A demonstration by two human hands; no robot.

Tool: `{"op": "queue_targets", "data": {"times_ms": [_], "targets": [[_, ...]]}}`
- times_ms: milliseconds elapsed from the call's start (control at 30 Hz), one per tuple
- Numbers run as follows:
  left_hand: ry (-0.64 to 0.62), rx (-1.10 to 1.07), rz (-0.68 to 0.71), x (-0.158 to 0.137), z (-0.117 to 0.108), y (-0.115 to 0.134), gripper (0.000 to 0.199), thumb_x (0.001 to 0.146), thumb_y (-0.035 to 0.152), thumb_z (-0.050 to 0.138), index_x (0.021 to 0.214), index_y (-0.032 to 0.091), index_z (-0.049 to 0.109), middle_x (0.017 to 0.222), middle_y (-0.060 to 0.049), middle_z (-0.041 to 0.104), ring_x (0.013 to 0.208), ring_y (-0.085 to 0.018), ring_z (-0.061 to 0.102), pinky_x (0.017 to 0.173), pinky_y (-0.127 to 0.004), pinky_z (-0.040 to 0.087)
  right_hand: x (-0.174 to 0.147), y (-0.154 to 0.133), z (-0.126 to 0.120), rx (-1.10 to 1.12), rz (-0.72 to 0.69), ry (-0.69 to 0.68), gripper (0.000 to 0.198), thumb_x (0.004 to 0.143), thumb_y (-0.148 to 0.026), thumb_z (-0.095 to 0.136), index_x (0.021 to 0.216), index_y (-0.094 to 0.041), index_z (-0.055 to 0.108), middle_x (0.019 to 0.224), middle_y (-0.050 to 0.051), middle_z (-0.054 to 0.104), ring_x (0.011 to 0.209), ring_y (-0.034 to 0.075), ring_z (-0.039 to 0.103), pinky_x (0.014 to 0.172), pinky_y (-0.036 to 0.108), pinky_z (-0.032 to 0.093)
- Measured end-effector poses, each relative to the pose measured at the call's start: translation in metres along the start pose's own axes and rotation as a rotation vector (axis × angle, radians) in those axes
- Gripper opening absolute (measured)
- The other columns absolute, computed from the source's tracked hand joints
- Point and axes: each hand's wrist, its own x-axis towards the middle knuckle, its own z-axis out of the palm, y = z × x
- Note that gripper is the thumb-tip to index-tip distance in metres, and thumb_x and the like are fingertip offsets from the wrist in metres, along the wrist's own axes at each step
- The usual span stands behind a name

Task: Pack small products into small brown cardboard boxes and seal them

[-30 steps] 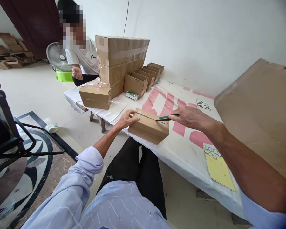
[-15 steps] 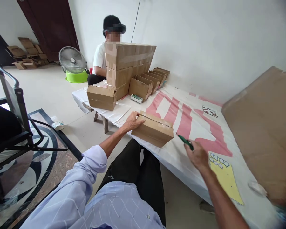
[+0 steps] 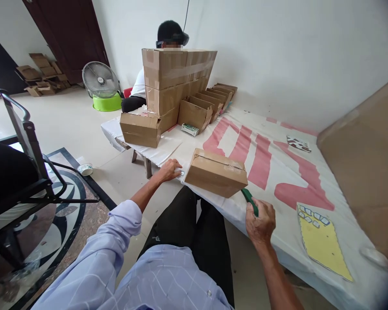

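Right hand [image 3: 261,218] gripping one green tool [image 3: 249,200]; left hand [image 3: 168,170], hold unclear, beside one box [image 3: 215,173].

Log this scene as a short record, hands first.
Left hand: apart from the cardboard box, fingertips at a small pale piece; grip unclear
Right hand: holding a green tool, its far end by the box's corner; contact unclear
Cardboard box: on the white cloth, a dark seam line along its top
Beyond it: small green-and-white carton, row of open boxes, taped stack
Right side: yellow sheet
Other person: partly hidden behind the stack
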Motion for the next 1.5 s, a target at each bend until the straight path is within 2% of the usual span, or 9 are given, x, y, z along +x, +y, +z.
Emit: {"op": "queue_targets", "data": {"times_ms": [267, 600, 833, 967, 1133, 1233, 1300, 1400, 1500], "targets": [[-0.068, 0.151, 0.079, -0.014, 0.009, -0.001, 0.025, 0.086, 0.027, 0.081, 0.111, 0.031, 0.087, 0.128, -0.011, 0.067, 0.122, -0.034, 0.061, 0.109, -0.048, 0.048, -0.033, -0.052, -0.003, 0.166, -0.003, 0.002, 0.023, 0.104, -0.032, 0.056, 0.105, -0.022, 0.076, 0.103, 0.015, 0.078, 0.102, 0.032, 0.073, 0.098, 0.051, 0.06], [-0.082, 0.188, 0.071, -0.007, 0.007, 0.001, 0.007, 0.088, 0.029, 0.079, 0.091, 0.028, 0.086, 0.111, -0.011, 0.07, 0.113, -0.032, 0.062, 0.105, -0.046, 0.048, -0.045, -0.079, -0.002, 0.264, 0.065, -0.039, 0.027, 0.106, -0.035, 0.052, 0.102, -0.024, 0.077, 0.099, 0.013, 0.078, 0.097, 0.03, 0.075, 0.093, 0.051, 0.064], [-0.029, 0.087, 0.036, -0.009, 0.01, 0.009, 0.014, 0.091, 0.022, 0.071, 0.081, 0.024, 0.08, 0.105, -0.011, 0.072, 0.108, -0.031, 0.062, 0.105, -0.048, 0.047, -0.045, -0.094, -0.004, 0.339, 0.08, -0.041, 0.025, 0.106, -0.033, 0.053, 0.101, -0.025, 0.076, 0.097, 0.011, 0.077, 0.094, 0.029, 0.075, 0.09, 0.048, 0.065], [0.049, -0.051, -0.009, -0.011, 0.01, 0.013, 0.014, 0.089, 0.023, 0.071, 0.075, 0.022, 0.074, 0.099, -0.01, 0.071, 0.107, -0.03, 0.063, 0.106, -0.049, 0.049, -0.042, -0.106, -0.007, 0.416, 0.135, -0.075, 0.024, 0.106, -0.035, 0.053, 0.102, -0.026, 0.076, 0.099, 0.011, 0.077, 0.094, 0.029, 0.074, 0.088, 0.048, 0.065], [0.12, -0.319, -0.087, -0.035, 0.011, 0.025, 0.035, 0.099, 0.049, 0.064, 0.08, 0.021, 0.07, 0.088, -0.007, 0.07, 0.09, -0.022, 0.066, 0.088, -0.039, 0.059, -0.036, -0.127, -0.008, 0.611, 0.29, -0.196, 0.026, 0.104, -0.042, 0.058, 0.103, -0.025, 0.078, 0.104, 0.01, 0.077, 0.096, 0.026, 0.074, 0.083, 0.04, 0.065], [0.073, -0.514, -0.118, -0.063, 0.021, 0.047, 0.051, 0.099, 0.066, 0.062, 0.088, 0.018, 0.073, 0.085, -0.006, 0.072, 0.082, -0.019, 0.07, 0.081, -0.035, 0.062, -0.035, -0.143, -0.002, 0.806, 0.445, -0.312, 0.035, 0.1, -0.055, 0.067, 0.109, -0.024, 0.079, 0.109, 0.009, 0.078, 0.099, 0.026, 0.074, 0.087, 0.04, 0.065], [0.002, -0.778, -0.174, -0.082, 0.029, 0.068, 0.054, 0.091, 0.07, 0.074, 0.091, 0.016, 0.076, 0.085, -0.006, 0.073, 0.079, -0.018, 0.071, 0.079, -0.033, 0.063, -0.034, -0.153, 0.001, 0.951, 0.555, -0.355, 0.046, 0.093, -0.062, 0.075, 0.115, -0.023, 0.08, 0.109, 0.009, 0.078, 0.097, 0.026, 0.073, 0.084, 0.04, 0.065], [-0.102, -1.149, -0.265, -0.101, 0.039, 0.101, 0.05, 0.076, 0.061, 0.095, 0.089, 0.015, 0.079, 0.083, -0.004, 0.073, 0.075, -0.014, 0.069, 0.078, -0.029, 0.06, -0.031, -0.165, 0.001, 1.121, 0.675, -0.395, 0.056, 0.084, -0.064, 0.086, 0.121, -0.023, 0.081, 0.109, 0.009, 0.079, 0.092, 0.024, 0.073, 0.08, 0.039, 0.065], [-0.155, -1.232, -0.258, -0.107, 0.047, 0.124, 0.046, 0.075, 0.056, 0.098, 0.082, 0.014, 0.079, 0.079, -0.004, 0.072, 0.072, -0.013, 0.066, 0.076, -0.027, 0.057, -0.03, -0.17, -0.006, 1.22, 0.7, -0.414, 0.052, 0.081, -0.061, 0.09, 0.118, -0.025, 0.082, 0.104, 0.006, 0.08, 0.088, 0.022, 0.073, 0.08, 0.039, 0.064]]}}
